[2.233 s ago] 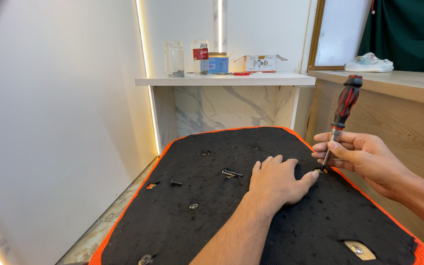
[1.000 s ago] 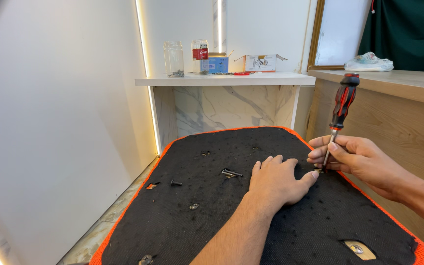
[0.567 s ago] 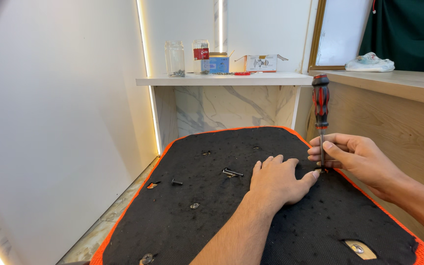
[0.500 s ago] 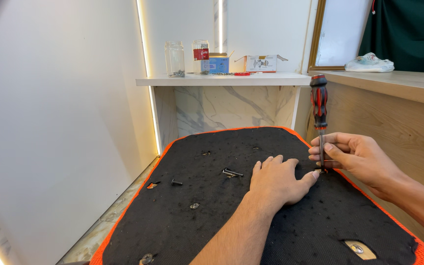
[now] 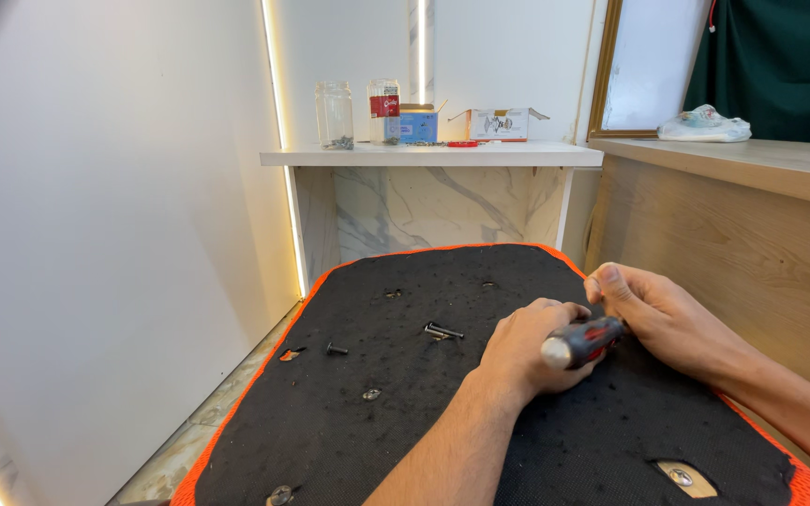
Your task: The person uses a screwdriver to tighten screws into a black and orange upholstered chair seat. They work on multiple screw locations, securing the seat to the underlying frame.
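Observation:
A black seat cushion (image 5: pixel 405 422) with an orange rim lies flat in front of me. My left hand (image 5: pixel 522 351) rests palm down on its right middle, fingers slightly curled. My right hand (image 5: pixel 658 314) is just to its right, gripping a red and black screwdriver (image 5: pixel 581 341). The tool lies nearly flat over my left hand's knuckles, its grey handle end pointing toward me. Its tip is hidden behind my hands. Two loose dark screws (image 5: pixel 442 330) lie on the cushion just left of my left hand.
Another short bolt (image 5: pixel 335 349) and several small metal-ringed holes (image 5: pixel 371 394) dot the cushion. A white marble-fronted shelf (image 5: pixel 433 155) behind holds a glass jar (image 5: pixel 335 114) and small boxes. A wooden panel (image 5: pixel 733 244) stands right, a white wall (image 5: pixel 96 234) left.
The screwdriver stood upright in my right hand with its tip on the cushion. It has tipped down toward me and now lies almost flat. My left hand's fingers have curled in a little.

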